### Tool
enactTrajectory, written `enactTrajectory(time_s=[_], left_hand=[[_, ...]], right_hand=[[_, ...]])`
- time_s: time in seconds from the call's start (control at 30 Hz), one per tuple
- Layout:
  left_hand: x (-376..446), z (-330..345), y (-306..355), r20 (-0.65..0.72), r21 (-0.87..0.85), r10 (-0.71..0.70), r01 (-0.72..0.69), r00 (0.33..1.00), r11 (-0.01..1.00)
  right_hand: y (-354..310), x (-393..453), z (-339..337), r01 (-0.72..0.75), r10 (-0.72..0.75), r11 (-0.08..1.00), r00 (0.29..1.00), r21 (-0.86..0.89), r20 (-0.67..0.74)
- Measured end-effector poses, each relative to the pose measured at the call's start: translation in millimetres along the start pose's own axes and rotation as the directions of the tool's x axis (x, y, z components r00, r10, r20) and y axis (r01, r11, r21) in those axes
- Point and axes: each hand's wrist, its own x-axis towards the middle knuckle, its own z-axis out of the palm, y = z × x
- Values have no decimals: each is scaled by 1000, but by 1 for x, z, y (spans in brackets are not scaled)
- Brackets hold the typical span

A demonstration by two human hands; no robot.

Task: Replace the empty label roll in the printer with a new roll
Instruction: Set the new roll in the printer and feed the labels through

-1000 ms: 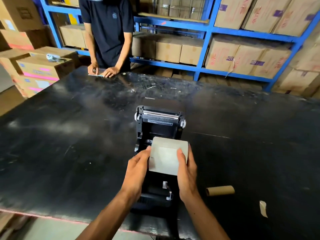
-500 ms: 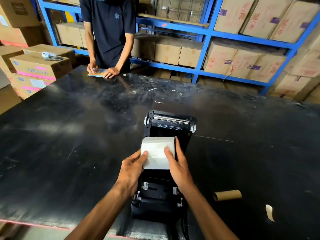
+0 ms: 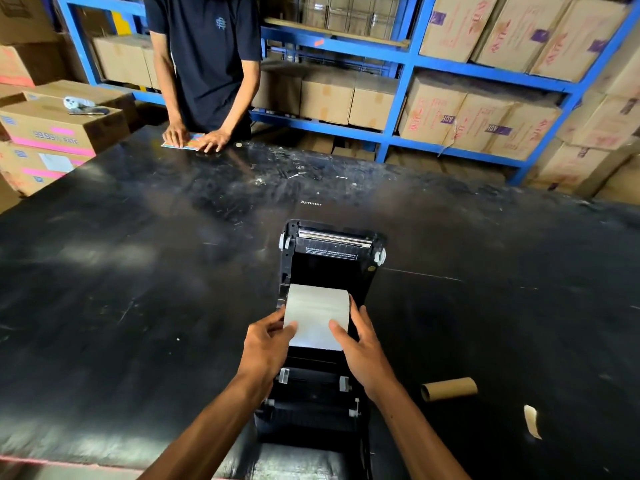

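A black label printer [image 3: 329, 265] stands open on the black table [image 3: 138, 271], its lid tipped back away from me. A new white label roll [image 3: 317, 313] sits low in the printer's bay. My left hand [image 3: 266, 344] grips the roll's left end and my right hand [image 3: 363, 348] grips its right end, thumbs resting on the white paper. The empty brown cardboard core [image 3: 449, 389] lies on the table to the right of the printer. The roll's underside and the bay floor are hidden.
A small paper scrap [image 3: 531, 420] lies near the core. A person in a dark shirt [image 3: 204, 57] stands across the table with both hands on a coloured sheet [image 3: 183, 142]. Cardboard boxes [image 3: 59, 126] stack at left; blue shelving [image 3: 401, 98] with boxes runs behind.
Both hands have carried the white roll away from me and down into the open printer's bay. The camera view has shifted a little.
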Motion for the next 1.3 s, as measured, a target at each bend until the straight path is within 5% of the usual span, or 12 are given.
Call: enactTrajectory(time_s=[0.2,0.63,1.0,1.3], left_hand=[[3,1,-6,38,127,35,-39,999,991],[-10,4,-9,48,124,95,-100,994,987],[-2,-3,-13,-4,308,119,-112,993,945],[-4,-12,-21,-51,511,306,-238,951,826]], right_hand=[[13,-3,-2,-64,63,998,998,-30,-24],[15,-10,3,63,-55,989,997,130,-62],[15,-17,5,-1,-6,990,999,-138,-53],[21,-27,8,-57,35,998,903,-38,-428]])
